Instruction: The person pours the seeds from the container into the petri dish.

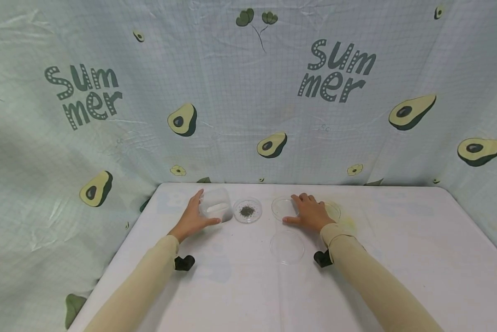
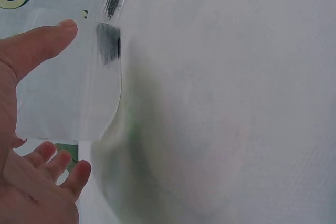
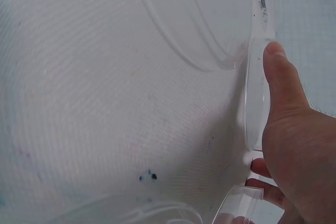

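Observation:
My left hand (image 1: 192, 219) is spread around the left side of a clear plastic container (image 1: 215, 203), holding it with the thumb on the near side. In the left wrist view the thumb crosses the wall of the container (image 2: 58, 93), and several fingers curl below it. Just right of the container is a clear petri dish (image 1: 247, 211) with a small dark heap of grains (image 1: 247, 211). My right hand (image 1: 310, 214) spans another clear petri dish (image 1: 279, 210), thumb at the near rim and fingers at the far rim. Its edge shows beside the thumb in the right wrist view.
A clear round lid or dish (image 1: 287, 247) lies nearer me on the white table (image 1: 240, 295). Another dish (image 1: 333, 210) with a yellowish tint is partly behind the right hand. A patterned cloth (image 1: 232, 92) hangs behind the table and along its left.

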Motion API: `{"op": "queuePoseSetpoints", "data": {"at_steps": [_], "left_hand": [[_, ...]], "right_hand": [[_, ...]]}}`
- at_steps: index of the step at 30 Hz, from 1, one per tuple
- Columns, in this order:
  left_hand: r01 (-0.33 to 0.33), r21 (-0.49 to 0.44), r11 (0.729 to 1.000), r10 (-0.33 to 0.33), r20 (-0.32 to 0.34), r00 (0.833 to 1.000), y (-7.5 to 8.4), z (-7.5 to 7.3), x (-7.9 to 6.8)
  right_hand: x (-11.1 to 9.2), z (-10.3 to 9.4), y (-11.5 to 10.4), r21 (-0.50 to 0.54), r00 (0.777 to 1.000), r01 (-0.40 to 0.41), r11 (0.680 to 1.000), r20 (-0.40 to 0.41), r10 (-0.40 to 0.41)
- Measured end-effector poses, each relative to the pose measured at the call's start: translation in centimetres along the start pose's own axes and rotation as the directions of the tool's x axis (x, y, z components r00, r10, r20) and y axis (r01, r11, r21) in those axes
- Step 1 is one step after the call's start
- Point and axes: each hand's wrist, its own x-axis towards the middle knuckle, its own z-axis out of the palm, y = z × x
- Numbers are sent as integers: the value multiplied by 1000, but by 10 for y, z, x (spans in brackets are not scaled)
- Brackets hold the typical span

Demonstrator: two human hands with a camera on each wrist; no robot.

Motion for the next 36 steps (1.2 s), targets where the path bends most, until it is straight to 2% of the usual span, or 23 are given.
{"op": "queuePoseSetpoints", "data": {"at_steps": [6,12,17,23,30,36], "left_hand": [[31,-41,999,-31,18,999,-4,2,3],[48,-143,989,-43,33,999,-7,3,6],[64,-190,980,-61,25,998,-10,4,7],[44,-198,979,-42,12,999,-11,4,8],[73,-191,979,-71,18,997,-4,5,9],[55,-173,983,-54,11,998,1,4,7]], "right_hand": [[0,1,2,0,1000,0,1000,-10,0],[-1,-2,-1,15,1000,5,1000,-17,-5],[-1,-2,-2,7,1000,10,1000,-16,-10],[-1,-2,-2,1,999,18,1000,-34,-18],[0,2,1,-13,998,27,1000,-52,-28],[0,3,4,-15,999,17,1000,-48,-18]]}}
